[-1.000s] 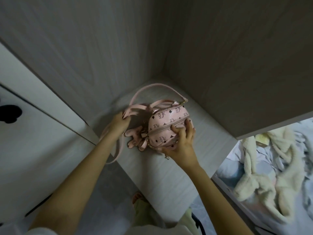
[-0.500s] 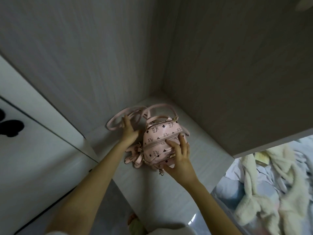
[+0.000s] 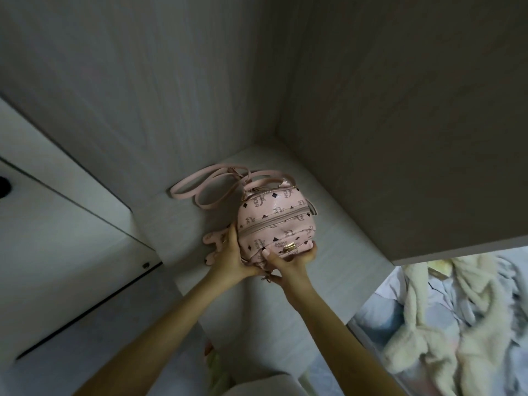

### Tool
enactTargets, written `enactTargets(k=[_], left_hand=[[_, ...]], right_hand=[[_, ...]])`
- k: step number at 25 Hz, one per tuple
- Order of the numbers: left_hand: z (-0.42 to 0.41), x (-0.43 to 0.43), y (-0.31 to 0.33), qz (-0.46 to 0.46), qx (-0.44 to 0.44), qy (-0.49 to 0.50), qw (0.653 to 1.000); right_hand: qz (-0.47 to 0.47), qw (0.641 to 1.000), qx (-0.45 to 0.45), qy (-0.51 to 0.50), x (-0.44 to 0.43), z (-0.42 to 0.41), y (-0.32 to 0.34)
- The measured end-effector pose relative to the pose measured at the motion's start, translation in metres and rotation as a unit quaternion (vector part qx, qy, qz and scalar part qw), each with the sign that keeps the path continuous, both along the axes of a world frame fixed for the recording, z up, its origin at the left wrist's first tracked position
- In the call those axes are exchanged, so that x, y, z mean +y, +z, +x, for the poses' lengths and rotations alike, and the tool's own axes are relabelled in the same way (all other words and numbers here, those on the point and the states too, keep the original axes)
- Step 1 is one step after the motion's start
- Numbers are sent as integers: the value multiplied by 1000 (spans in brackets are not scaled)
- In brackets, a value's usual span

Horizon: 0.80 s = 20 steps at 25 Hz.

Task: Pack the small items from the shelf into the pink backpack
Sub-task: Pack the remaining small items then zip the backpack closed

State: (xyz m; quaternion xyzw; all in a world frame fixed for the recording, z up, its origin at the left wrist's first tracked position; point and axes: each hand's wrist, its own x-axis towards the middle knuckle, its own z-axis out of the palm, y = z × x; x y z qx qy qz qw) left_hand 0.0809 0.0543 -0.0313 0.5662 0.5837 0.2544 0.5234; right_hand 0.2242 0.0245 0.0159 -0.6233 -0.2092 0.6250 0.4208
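Head view: left grip (image 3: 231, 258) and right grip (image 3: 291, 260) clasp small pink monogrammed leather backpack (image 3: 275, 221) at grey wood-grain shelf (image 3: 343, 247). Zip closed, 0 loose items visible; packed or unstarted, cannot tell.

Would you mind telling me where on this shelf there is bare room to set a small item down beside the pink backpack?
The shelf is bare right of the pink backpack, up to the side panel, and toward its front edge. Left is crowded: straps, a pink charm.
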Motion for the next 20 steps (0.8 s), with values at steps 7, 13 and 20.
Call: enactTargets(k=[7,13,20], left_hand=[[34,83,1,22,-51,59,997],[45,168,1,35,-35,63,997],[24,211,3,85,57,52,993]], right_hand=[[48,998,0,32,87,21,-9],[52,996,15,64,169,25,-5],[15,993,-72,89,200,10,-12]])
